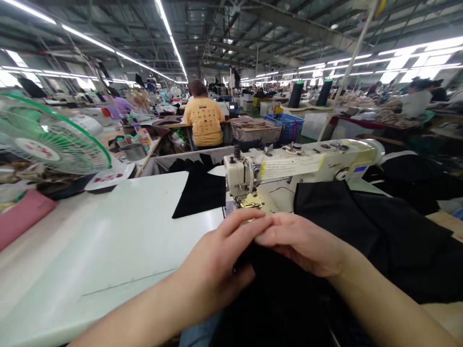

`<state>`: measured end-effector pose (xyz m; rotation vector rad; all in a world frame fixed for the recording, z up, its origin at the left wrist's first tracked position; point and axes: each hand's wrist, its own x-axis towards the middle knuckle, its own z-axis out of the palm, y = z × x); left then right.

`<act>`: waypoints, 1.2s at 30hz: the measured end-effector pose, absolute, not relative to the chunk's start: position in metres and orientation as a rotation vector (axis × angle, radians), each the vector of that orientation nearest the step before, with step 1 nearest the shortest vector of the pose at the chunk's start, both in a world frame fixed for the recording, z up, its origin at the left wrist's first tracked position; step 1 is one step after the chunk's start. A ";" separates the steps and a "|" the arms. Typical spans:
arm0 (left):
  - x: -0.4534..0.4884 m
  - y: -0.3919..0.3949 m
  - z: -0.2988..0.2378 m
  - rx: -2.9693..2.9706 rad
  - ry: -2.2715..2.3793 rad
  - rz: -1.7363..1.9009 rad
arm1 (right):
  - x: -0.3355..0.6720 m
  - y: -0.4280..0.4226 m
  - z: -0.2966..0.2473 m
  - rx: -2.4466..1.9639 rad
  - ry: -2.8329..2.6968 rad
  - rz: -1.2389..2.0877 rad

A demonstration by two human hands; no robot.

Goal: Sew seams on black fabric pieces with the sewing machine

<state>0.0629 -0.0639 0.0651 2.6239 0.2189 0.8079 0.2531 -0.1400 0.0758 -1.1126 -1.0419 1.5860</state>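
My left hand (224, 250) and my right hand (304, 241) meet at the fingertips just in front of the sewing machine (296, 164). Both are closed on the upper edge of a piece of black fabric (275, 299), which hangs down toward my lap. The fingers partly cover that edge, so the exact grip is hidden. Behind my fingers are the needle and presser foot area (249, 201). Another black fabric piece (202, 190) lies flat on the white table (137, 241), left of the machine head.
More black fabric (340, 217) is heaped to the right of the machine. A green-rimmed fan (47, 140) stands at the left, near pink cloth (23, 217). Ahead, a person in a yellow shirt (203, 120) sits near a blue crate (287, 126). Thread cones (296, 94) stand behind the machine.
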 end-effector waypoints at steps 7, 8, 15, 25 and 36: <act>0.035 -0.029 0.063 2.437 0.768 0.870 | 0.267 -0.168 0.038 -1.120 -1.055 1.776; 0.029 -0.026 0.064 2.468 0.811 0.835 | 0.271 -0.172 0.033 -1.187 -1.098 1.763; 0.033 -0.045 0.072 2.677 0.507 0.507 | 0.276 -0.168 0.061 -1.502 -1.446 0.923; 0.073 -0.042 0.117 2.110 0.634 0.855 | 0.295 -0.152 0.077 -1.148 -1.281 0.873; 0.062 0.014 0.148 2.208 0.801 0.985 | 0.311 -0.119 0.070 -1.503 -0.984 0.380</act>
